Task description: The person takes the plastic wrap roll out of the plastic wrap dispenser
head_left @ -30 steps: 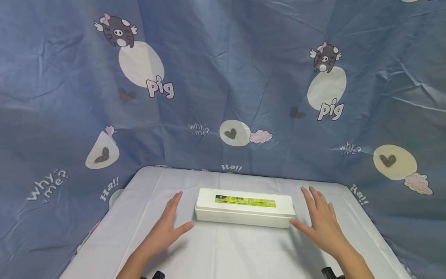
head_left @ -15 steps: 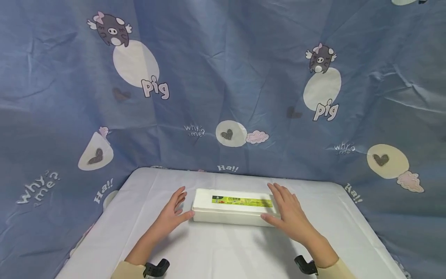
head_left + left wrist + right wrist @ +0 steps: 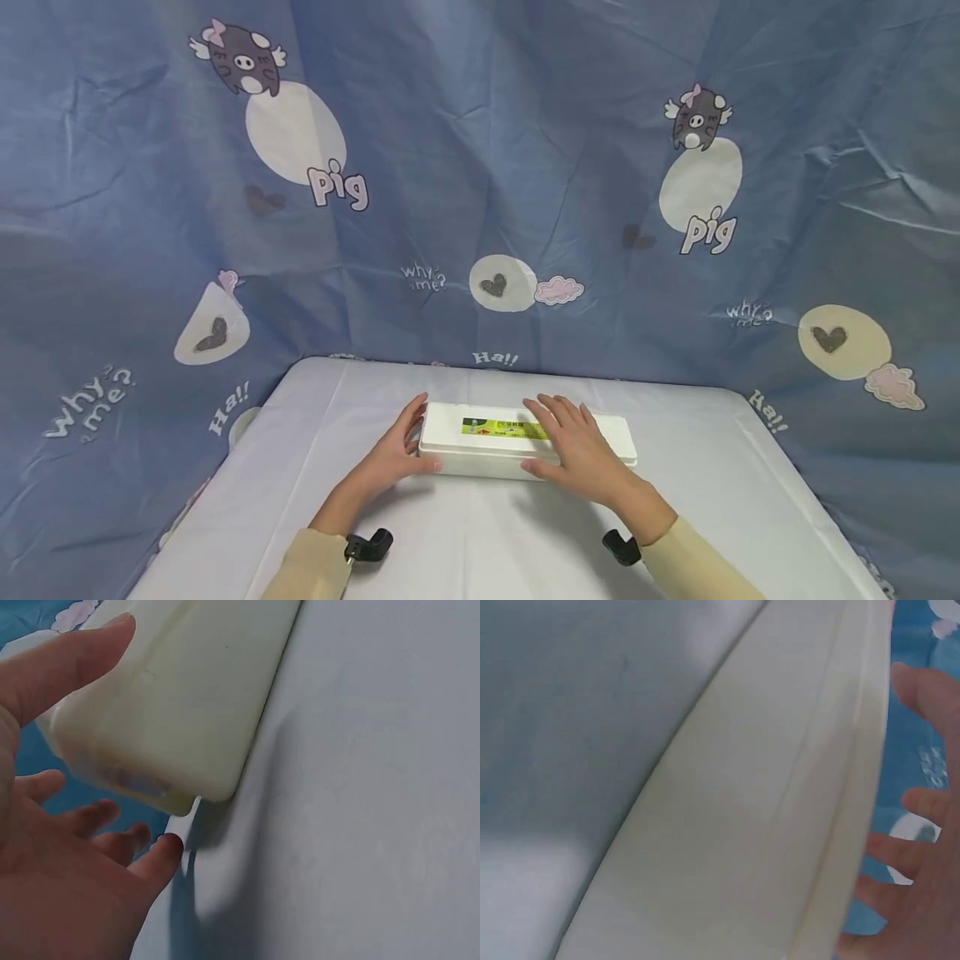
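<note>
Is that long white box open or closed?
Closed: the lid lies flat across the top of the white box, and no gap shows along the front edge. Its contents are hidden.

White box (image 3: 483,463) with yellow-green label (image 3: 504,428), white tabletop (image 3: 480,542), blue backdrop (image 3: 420,158) printed with dark-grey pigs (image 3: 243,63)

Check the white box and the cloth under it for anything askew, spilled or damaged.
Nothing stands out. The white box rests flat on the white cloth, its lid looks evenly seated, and no spill shows. The right hand hides part of the label.
</note>
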Action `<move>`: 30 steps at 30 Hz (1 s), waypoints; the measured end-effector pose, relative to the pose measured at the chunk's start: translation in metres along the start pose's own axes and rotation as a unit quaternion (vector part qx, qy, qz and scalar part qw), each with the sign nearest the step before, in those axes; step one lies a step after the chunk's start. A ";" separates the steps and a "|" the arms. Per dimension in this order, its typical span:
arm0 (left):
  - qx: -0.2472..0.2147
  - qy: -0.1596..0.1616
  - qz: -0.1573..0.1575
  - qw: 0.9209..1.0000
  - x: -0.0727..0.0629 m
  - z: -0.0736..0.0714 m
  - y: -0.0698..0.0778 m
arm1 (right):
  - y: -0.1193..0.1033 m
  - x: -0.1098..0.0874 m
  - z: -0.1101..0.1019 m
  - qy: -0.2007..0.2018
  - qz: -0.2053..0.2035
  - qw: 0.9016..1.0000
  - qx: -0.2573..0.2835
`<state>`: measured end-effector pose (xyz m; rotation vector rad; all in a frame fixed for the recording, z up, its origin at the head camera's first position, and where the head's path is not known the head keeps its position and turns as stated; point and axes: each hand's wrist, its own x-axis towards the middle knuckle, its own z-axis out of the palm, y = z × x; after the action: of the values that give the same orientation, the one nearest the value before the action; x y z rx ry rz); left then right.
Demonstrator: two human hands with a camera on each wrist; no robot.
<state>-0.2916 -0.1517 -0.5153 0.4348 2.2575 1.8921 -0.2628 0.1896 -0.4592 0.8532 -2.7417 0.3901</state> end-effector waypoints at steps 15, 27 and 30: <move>-0.028 0.009 0.003 1.000 0.013 0.010 -0.016 | -0.018 0.044 0.033 -0.031 -0.096 0.992 -0.072; 0.013 0.028 -0.003 1.000 0.013 0.013 -0.021 | -0.030 0.058 0.044 -0.041 -0.099 0.987 -0.117; 0.014 0.037 -0.007 0.999 0.011 0.014 -0.018 | -0.031 0.059 0.047 -0.043 -0.099 0.985 -0.132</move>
<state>-0.2998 -0.1380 -0.5344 0.3584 2.3303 1.9025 -0.2991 0.1193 -0.4792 1.0755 -2.6686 -0.0479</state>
